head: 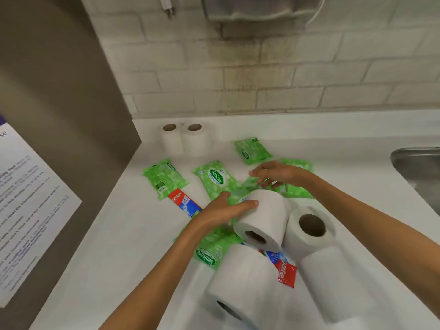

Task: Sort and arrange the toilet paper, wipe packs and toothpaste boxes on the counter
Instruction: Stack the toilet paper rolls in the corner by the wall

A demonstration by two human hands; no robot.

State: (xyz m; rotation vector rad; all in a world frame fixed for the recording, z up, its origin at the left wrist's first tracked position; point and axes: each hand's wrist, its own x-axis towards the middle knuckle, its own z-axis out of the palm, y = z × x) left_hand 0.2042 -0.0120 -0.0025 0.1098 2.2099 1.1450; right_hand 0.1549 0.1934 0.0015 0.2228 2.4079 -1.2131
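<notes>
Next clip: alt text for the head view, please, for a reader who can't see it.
A person's left hand rests on a toilet roll lying on its side amid scattered green wipe packs and toothpaste boxes on a white counter, while the right hand reaches over the packs behind. Two rolls stand upright at the back.

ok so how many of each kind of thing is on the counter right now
white toilet paper rolls: 6
green plastic wipe packs: at least 7, some overlap
red cardboard toothpaste boxes: 2
total: at least 15
</notes>
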